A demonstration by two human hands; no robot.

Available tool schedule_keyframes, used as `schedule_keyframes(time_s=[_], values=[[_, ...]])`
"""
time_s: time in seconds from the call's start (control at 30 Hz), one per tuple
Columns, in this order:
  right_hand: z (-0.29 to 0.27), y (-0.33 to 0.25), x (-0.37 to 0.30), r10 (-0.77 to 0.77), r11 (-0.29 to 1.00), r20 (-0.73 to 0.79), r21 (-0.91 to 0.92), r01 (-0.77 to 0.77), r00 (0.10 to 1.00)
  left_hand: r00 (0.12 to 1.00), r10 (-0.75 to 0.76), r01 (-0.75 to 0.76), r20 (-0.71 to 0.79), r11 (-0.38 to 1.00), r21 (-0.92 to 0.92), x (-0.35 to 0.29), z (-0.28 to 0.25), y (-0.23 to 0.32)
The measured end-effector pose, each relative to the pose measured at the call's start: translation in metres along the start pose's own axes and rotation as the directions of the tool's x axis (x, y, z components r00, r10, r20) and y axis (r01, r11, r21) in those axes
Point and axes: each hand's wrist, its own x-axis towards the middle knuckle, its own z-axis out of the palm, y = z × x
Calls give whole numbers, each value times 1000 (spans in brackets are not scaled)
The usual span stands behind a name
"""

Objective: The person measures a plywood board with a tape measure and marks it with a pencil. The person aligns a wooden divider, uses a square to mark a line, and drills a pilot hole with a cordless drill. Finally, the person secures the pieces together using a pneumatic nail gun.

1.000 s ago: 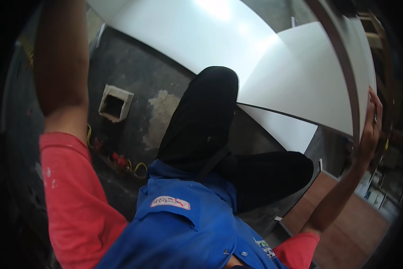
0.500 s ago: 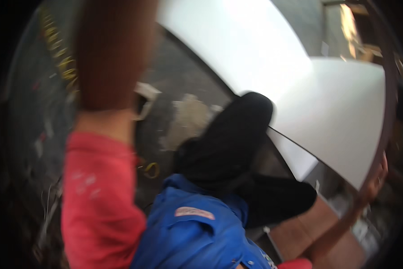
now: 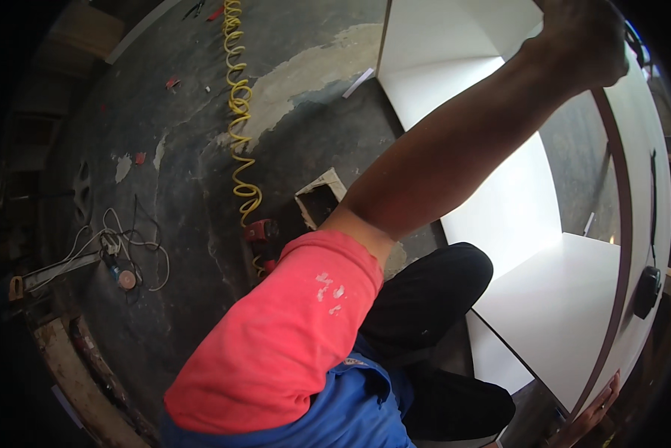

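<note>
A white cabinet-like box [image 3: 548,299] with inner panels stands on the floor at my right. Along its outer side runs a white panel [image 3: 638,187] with a dark brown edge. My left arm, in a pink sleeve, reaches across to the upper right, where my left hand [image 3: 586,48] is closed at the panel's far end; its fingertips are partly hidden. Low at the right, my right hand [image 3: 604,399] grips the panel's near end, fingers against the outer face. A small black object [image 3: 648,291] with a thin dark cord-like line rests on that face, between my hands.
A red power tool [image 3: 261,231] lies on the floor to my left beside a yellow coiled hose [image 3: 238,104]. Near it is an open white carton [image 3: 328,183]. Farther left lie a corded grinder [image 3: 124,278] and a wooden piece [image 3: 74,358]. My bent knees touch or nearly touch the box.
My left arm has swung from the upper left across to the panel's far end at the upper right. My right hand stays at the panel's near end. The view has shifted.
</note>
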Motion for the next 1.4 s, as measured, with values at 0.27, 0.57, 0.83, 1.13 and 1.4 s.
schedule_keyframes(time_s=[0.27, 0.57, 0.83, 1.13, 1.4], values=[[8, -11, 6, 144, 868, 109, 464, -179, 984, 837, 444, -486, 319, 871, 64, 40, 31, -94], [10, -3, 1, 183, 955, -235, 274, -116, 955, 770, -46, 72, 636, 997, -15, 55, 27, -135], [-2, -13, -9, 268, 941, -527, 322, -102, 806, 723, -81, 119, 686, 993, -8, 69, 16, -163], [-95, -34, -146, 541, 230, -527, 843, 487, 656, 740, -139, 86, 658, 990, 112, 82, 5, -144], [-82, -44, -181, 776, 285, -592, 636, 717, 217, 787, -79, -240, 612, 875, 421, 103, 68, -59]])
